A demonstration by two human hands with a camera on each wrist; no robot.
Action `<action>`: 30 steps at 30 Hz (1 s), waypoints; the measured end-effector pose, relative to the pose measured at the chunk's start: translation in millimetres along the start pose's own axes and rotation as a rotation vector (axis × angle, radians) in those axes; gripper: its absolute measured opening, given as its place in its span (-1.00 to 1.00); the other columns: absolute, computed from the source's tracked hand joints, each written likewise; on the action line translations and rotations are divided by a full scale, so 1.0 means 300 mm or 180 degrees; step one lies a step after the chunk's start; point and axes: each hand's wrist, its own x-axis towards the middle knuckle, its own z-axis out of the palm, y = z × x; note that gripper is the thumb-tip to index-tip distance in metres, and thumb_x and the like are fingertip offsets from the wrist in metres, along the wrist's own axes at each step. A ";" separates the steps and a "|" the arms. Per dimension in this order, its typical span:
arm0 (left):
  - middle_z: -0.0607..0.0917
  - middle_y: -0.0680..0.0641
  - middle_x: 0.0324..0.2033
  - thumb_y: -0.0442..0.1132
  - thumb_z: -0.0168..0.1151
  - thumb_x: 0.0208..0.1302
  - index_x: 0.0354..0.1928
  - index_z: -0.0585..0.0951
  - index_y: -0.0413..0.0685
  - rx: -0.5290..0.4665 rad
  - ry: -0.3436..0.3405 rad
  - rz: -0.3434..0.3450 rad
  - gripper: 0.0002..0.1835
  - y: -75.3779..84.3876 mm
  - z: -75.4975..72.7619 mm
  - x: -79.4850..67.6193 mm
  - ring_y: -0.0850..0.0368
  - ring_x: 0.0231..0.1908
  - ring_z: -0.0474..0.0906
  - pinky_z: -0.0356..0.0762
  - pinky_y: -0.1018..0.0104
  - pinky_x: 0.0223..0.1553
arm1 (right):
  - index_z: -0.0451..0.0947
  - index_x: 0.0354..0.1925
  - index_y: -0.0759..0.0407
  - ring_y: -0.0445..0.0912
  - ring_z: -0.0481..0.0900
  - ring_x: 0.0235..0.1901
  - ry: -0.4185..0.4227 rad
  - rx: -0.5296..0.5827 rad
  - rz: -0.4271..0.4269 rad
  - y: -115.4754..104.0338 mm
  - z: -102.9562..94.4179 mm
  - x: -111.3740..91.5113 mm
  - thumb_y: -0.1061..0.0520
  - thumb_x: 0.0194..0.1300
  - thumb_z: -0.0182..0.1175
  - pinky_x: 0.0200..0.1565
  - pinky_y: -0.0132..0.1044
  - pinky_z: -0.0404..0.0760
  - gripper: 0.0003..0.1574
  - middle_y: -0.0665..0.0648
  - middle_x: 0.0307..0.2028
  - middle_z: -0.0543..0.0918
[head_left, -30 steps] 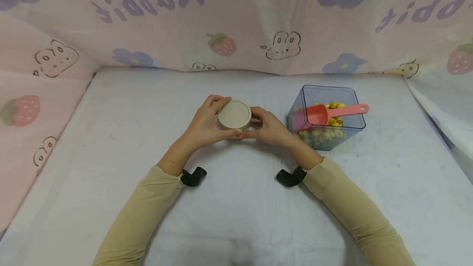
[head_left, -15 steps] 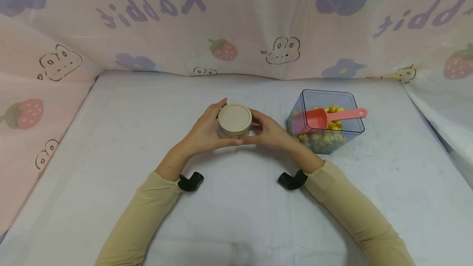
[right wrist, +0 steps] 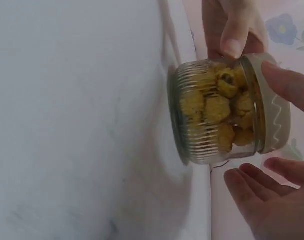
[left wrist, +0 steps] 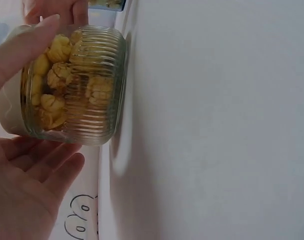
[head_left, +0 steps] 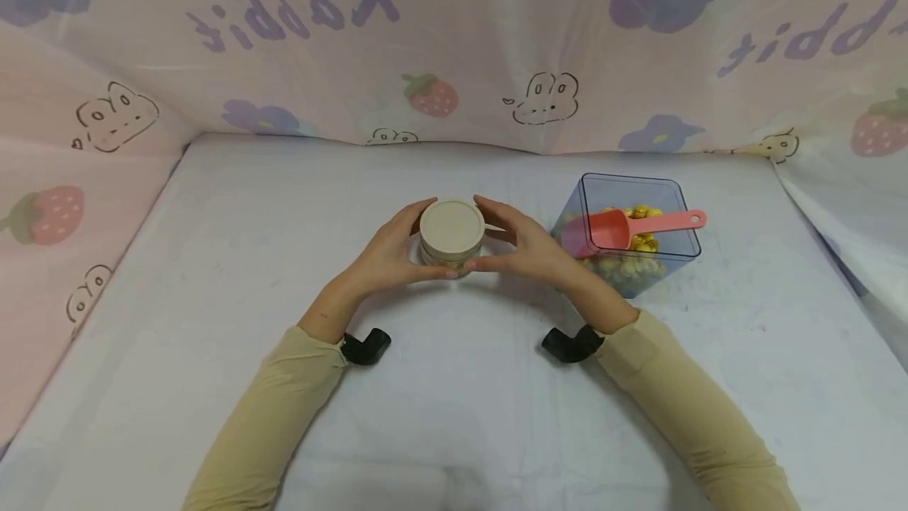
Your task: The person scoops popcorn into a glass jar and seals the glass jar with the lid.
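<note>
A ribbed glass jar [left wrist: 94, 85] full of caramel popcorn stands upright at the middle of the table, with a cream lid [head_left: 452, 227] on top. My left hand [head_left: 388, 255] holds it from the left, thumb along the front and fingers round the far side. On the right, my right hand [head_left: 528, 251] is spread round the jar. Its thumb [right wrist: 291, 86] lies at the lid, while its other fingers [right wrist: 256, 192] stand apart from the glass in the right wrist view.
Right of the hands is a clear bluish square container [head_left: 631, 270] with popcorn. A pink scoop [head_left: 638, 223] rests in it, handle over the right rim. A white cloth covers the table [head_left: 454, 408]; pink printed curtains [head_left: 482, 38] close off the back and sides.
My right hand has loosened and drawn slightly right, away from the jar. The left hand stays round it. Between the earlier frames, the view shifted slightly.
</note>
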 end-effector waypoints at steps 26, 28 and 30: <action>0.38 -0.11 0.30 -0.21 0.52 -0.02 0.37 0.23 -0.10 -0.0448 -0.0123 -0.0338 -0.08 -0.025 0.017 0.017 -0.04 0.34 0.28 0.23 0.10 0.37 | 0.16 0.43 0.15 -0.04 0.22 0.37 0.0118 -0.0166 -0.0311 -0.014 0.025 0.049 0.21 0.03 0.46 0.39 -0.07 0.19 0.07 0.11 0.40 0.26; 0.38 -0.11 0.30 -0.22 0.52 -0.02 0.37 0.23 -0.10 -0.0480 -0.0117 -0.0342 -0.09 -0.027 0.017 0.016 -0.04 0.34 0.27 0.22 0.10 0.37 | 0.16 0.43 0.13 -0.04 0.22 0.37 0.0087 -0.0162 -0.0346 -0.017 0.024 0.051 0.20 0.03 0.45 0.39 -0.06 0.19 0.07 0.11 0.40 0.26; 0.38 -0.12 0.29 -0.24 0.53 -0.03 0.36 0.23 -0.11 -0.0505 -0.0110 -0.0347 -0.09 -0.028 0.017 0.015 -0.04 0.34 0.27 0.22 0.11 0.38 | 0.16 0.43 0.12 -0.03 0.23 0.36 0.0055 -0.0173 -0.0365 -0.023 0.022 0.051 0.19 0.04 0.45 0.39 -0.05 0.18 0.06 0.11 0.39 0.26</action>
